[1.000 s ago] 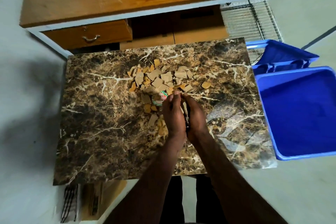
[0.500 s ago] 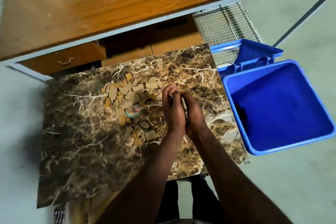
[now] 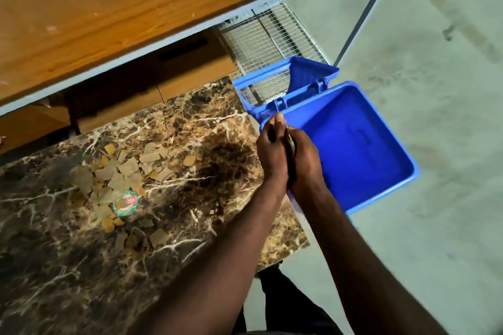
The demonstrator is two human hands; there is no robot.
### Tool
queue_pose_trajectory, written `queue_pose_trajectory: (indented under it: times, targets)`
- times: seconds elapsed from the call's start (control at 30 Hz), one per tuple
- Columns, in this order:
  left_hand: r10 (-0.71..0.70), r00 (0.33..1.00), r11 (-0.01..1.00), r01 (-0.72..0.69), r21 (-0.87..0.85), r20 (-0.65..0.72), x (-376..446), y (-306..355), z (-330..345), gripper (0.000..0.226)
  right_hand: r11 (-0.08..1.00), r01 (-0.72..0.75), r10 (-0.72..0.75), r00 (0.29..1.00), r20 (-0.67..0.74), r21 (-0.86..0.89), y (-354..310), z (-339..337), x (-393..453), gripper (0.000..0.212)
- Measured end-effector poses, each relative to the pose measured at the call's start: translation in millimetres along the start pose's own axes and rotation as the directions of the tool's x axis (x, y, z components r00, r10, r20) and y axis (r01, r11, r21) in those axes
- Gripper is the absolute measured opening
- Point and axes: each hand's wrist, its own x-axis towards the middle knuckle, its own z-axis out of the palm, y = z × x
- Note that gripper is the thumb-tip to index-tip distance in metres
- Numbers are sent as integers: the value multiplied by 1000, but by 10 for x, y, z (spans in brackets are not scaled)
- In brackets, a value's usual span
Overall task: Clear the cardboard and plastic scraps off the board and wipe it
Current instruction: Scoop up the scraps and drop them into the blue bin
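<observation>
Both forearms are bare, with no sleeves showing; dark trousers [image 3: 283,296] (seen between the arms) cover the legs.

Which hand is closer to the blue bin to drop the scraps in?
Right hand: it already hangs over the blue bin's rim, while the left hand is above the board's edge.

The blue bin [image 3: 353,144] gapes open-topped just beside the board [image 3: 190,130], its raised lid [image 3: 307,71] at the far edge. Cardboard scraps [image 3: 128,171] clutter the board's left; its right part lies bare.
</observation>
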Motion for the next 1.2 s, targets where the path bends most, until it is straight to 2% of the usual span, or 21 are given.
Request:
queue_pose_trajectory:
  times: [0.07, 0.17, 0.27, 0.3, 0.4, 0.53, 0.63, 0.73, 0.9, 1.0, 1.2]
  targets:
    - [-108, 993, 993, 110, -31, 52, 33, -145, 369, 36, 991, -48, 58, 995, -82, 126, -2, -296, 170, 37]
    - [-271, 958, 963, 271, 13, 90, 89, -413, 792, 29, 911, -161, 213, 972, -99, 379, 6, -674, 442, 35]
    - [-377, 918, 925, 381, -5, 126, 100, -623, 1102, 24, 838, -190, 273, 958, -92, 512, 51, -1027, 749, 59]
    - [-390, 912, 919, 394, -6, 131, 89, -643, 1176, 25, 818, -185, 275, 957, -89, 544, 52, -1117, 818, 58]
    - [-396, 906, 918, 395, 39, 147, 89, -707, 1335, 24, 807, -192, 321, 936, -142, 558, 43, -1291, 914, 31]
    - [-480, 865, 877, 473, 81, 144, 125, -707, 1464, 31, 768, -196, 397, 893, -213, 610, 3, -1427, 987, 47]
    - [-558, 819, 830, 553, 79, 134, 174, -694, 1544, 39, 757, -210, 449, 856, -258, 618, -74, -1463, 1004, 48]
    - [-631, 765, 776, 626, 77, 132, 197, -605, 1547, 46, 749, -232, 487, 828, -278, 621, -87, -1537, 1045, 37]
    - [-675, 732, 738, 668, 98, 96, 404, -886, 1514, 55, 749, -248, 505, 813, -288, 614, -1, -1634, 1133, 51]
    - [-685, 717, 727, 684, 58, 130, 379, -794, 1468, 47, 769, -233, 483, 822, -302, 596, 103, -1644, 1197, 53]
    - [-662, 735, 743, 669, 4, 150, 380, -592, 1238, 34, 786, -225, 467, 826, -314, 576, 194, -1473, 1250, 56]
